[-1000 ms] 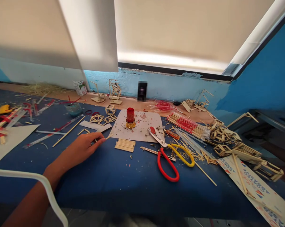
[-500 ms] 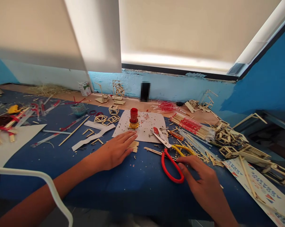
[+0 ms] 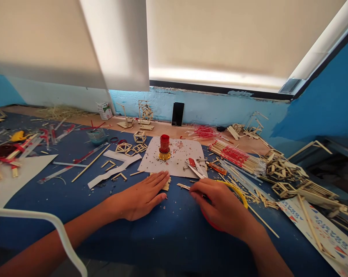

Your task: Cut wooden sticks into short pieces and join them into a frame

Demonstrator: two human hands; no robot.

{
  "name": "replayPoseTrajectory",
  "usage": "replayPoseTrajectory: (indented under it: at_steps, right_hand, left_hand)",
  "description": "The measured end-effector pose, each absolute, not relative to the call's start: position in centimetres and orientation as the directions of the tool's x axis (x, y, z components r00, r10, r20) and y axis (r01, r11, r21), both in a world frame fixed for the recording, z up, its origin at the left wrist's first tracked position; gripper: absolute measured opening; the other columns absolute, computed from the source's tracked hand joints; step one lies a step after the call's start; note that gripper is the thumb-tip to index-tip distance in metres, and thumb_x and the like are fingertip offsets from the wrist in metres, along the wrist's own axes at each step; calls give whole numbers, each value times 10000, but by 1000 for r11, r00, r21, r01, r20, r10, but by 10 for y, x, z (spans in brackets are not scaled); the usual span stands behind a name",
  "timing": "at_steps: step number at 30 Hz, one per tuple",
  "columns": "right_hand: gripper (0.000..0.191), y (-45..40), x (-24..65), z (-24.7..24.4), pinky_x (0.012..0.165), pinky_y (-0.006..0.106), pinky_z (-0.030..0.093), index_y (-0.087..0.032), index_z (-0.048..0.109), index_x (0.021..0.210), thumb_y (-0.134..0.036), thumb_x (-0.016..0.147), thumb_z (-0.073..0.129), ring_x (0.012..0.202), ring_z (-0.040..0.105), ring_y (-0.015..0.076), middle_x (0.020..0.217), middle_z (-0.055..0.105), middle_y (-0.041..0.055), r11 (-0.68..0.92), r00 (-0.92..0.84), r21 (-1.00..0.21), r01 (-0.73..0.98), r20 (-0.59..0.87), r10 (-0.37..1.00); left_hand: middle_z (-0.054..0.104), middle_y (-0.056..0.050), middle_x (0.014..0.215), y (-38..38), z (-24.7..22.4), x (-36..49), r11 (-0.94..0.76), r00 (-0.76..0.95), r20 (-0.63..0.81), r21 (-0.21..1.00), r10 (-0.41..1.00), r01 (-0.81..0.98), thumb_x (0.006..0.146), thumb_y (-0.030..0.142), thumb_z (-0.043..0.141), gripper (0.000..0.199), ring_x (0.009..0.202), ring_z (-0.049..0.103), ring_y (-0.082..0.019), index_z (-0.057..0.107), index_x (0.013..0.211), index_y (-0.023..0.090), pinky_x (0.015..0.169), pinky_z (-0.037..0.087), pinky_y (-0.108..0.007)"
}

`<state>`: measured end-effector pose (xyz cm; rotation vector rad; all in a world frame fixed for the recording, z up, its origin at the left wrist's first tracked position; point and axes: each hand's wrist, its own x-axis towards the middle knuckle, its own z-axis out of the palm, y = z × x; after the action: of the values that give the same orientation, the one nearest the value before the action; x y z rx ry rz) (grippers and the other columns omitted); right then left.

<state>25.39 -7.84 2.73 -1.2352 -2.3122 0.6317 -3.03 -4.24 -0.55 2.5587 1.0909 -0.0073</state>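
Clock read from above, 12 toward the wall. The left hand (image 3: 142,196) lay flat on the table (image 3: 162,242), palm down, fingers extended and closing on nothing. Its fingers covered part of a row of short wooden sticks (image 3: 166,185), whose ends showed at 2 o'clock. At 3 o'clock from it, the right hand (image 3: 220,202) was curled over the scissors (image 3: 197,171) and craft knife (image 3: 182,186); whether it gripped either could not be told. The knife's tip projected at 10 o'clock from that hand, the scissor blades at 11. A red candle (image 3: 164,143) on a gold-coloured base stood at 1 o'clock from the left hand, on a debris-strewn white sheet (image 3: 148,163). Cut paper strips (image 3: 127,163) lay at 11 o'clock from the left hand.
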Motion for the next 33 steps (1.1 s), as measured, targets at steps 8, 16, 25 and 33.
replayPoseTrajectory:
  at_steps: [8,16,25,33]
  right_hand:
    - [198,8,202,26,689,260,384,-189,748,839,-144,921,574,779,632,165,845,745,42,646,-696,-389,657,17,718]
    - [149,20,183,8,741,260,413,-193,788,946,-222,924,643,843,652,185,923,753,79,621,-686,-389,680,-42,726]
    - [150,26,189,2,593,249,383,-162,754,846,-227,889,626,707,625,151,838,743,61,592,-694,-450,669,-92,714]
    - [129,26,194,8,684,255,389,-164,747,811,-129,837,625,766,601,150,849,725,57,629,-713,-440,641,-35,701]
  left_hand:
    - [188,-79,1701,-32,-1,-40,-640,664,-31,239,747,731,1086,471,302,621,1571,194,-253,199,1634,199,1281,217,-402]
    - [606,-82,1442,-10,25,-97,-329,323,73,96,943,939,1008,440,390,502,1300,579,-305,574,1431,241,1086,466,-436]
    - [688,-108,1301,-8,15,-138,-131,133,-47,47,990,990,947,469,441,472,1185,642,-303,669,1281,227,969,493,-364]
    - [679,-119,1273,4,17,-130,-159,160,-60,19,985,987,933,467,474,451,1193,616,-303,656,1267,224,928,483,-347]
